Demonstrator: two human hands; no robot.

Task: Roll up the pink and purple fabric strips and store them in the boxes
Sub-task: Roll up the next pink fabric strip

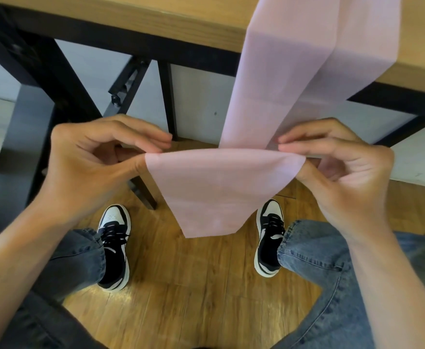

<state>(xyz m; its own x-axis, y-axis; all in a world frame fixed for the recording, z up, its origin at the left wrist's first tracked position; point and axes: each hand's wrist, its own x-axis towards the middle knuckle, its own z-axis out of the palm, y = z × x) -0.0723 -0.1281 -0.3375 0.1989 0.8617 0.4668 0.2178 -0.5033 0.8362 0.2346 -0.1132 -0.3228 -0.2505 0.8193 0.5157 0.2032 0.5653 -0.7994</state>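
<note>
Below the table edge, at the left, black frame legs [30,102] stood close behind the left hand [93,157], which pinched the left corner of the pink fabric strip [221,182] between thumb and curled fingers. Between the hands the strip was folded over a taut horizontal edge, its free end hanging down to a straight cut edge above the wooden floor [181,298], with open floor showing between the two shoes. From the fold, the strip rose to the wooden tabletop [156,18] and draped over its front edge, doubled there in two overlapping layers. At the right, the right hand [344,167] pinched the opposite corner in like manner, fingers curled. Both hands were held in free air, clear of the table frame.
</note>
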